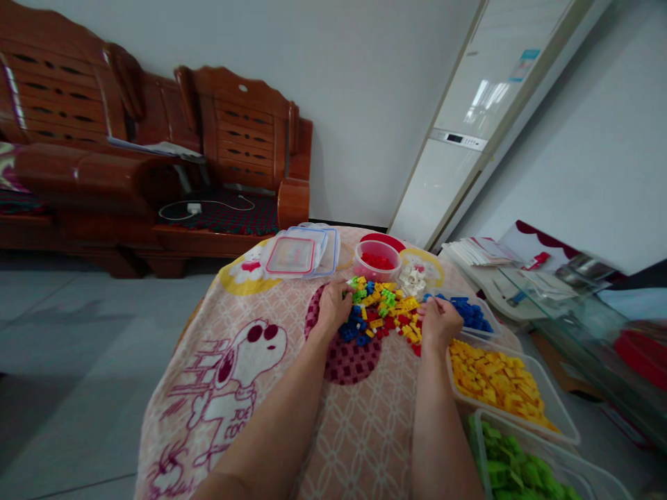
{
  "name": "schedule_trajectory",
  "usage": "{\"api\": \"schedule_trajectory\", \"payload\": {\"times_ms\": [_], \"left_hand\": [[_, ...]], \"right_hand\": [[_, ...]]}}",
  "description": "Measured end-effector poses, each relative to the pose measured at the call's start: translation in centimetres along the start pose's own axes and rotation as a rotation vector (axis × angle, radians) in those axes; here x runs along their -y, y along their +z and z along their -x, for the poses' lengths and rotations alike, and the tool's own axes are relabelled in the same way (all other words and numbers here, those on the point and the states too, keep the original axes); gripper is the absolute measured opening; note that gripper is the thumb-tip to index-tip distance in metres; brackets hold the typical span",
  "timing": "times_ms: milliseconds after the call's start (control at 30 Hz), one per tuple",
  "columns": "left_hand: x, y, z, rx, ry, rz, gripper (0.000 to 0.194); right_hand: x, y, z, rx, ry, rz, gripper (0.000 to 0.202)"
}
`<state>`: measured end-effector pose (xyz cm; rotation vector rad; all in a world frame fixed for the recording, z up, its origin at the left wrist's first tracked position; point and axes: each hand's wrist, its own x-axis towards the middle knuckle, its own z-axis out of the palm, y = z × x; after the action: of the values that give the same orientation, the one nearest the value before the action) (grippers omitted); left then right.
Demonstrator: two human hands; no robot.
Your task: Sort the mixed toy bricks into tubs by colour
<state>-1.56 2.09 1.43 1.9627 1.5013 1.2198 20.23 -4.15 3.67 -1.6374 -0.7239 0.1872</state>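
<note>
A mixed pile of toy bricks (388,305), yellow, red, blue and green, lies on the patterned tablecloth (359,423). At its left edge is my left hand (336,304), fingers bent beside green bricks; whether it grips one is hidden. My right hand (440,319) is at the pile's right side, its fingertips pinched near a blue piece and what they hold too small to name. Just behind that hand sits a clear box of blue bricks (472,314). Nearer are boxes of yellow bricks (500,382) and green bricks (521,469).
A pink bowl (378,271) with red bricks stands at the back, beside white bricks (413,279). Clear lids (294,255) are stacked at the back left. A glass-topped table (578,319) stands right; a wooden bench (234,139) is behind.
</note>
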Motion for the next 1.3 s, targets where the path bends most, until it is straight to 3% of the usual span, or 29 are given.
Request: {"api": "schedule_trajectory", "payload": {"times_ms": [133,233,367,600,733,867,1000,1300], "left_hand": [[0.2,0.1,0.0,-0.002,0.003,0.012,0.021],[0.2,0.1,0.0,0.003,0.005,0.016,0.021],[0.1,0.0,0.0,0.007,-0.001,0.019,0.021],[0.1,-0.3,-0.2,-0.033,-0.006,0.073,0.024],[0.9,-1.0,-0.7,-0.066,-0.052,0.102,0.029],[1.5,-2.3,-1.1,-0.038,-0.173,0.053,0.034],[1.7,-3.0,-1.1,-0.017,-0.261,-0.006,0.035],[2.3,-2.0,-1.1,0.052,-0.229,-0.042,0.030]], "right_hand": [[-0.5,-1.2,-1.1,-0.260,-0.028,-0.076,0.050],[-0.3,-1.1,-0.9,-0.258,-0.081,-0.028,0.051],[0.4,0.2,0.4,-0.060,-0.175,0.121,0.041],[2.4,4.1,5.4,0.532,-0.481,0.380,0.032],[3.4,5.0,7.8,0.719,-0.597,0.634,0.033],[3.9,4.9,8.4,0.777,-0.608,0.773,0.033],[3.9,4.8,8.2,0.764,-0.574,0.745,0.030],[2.5,4.9,6.7,0.749,-0.527,0.494,0.027]]}}
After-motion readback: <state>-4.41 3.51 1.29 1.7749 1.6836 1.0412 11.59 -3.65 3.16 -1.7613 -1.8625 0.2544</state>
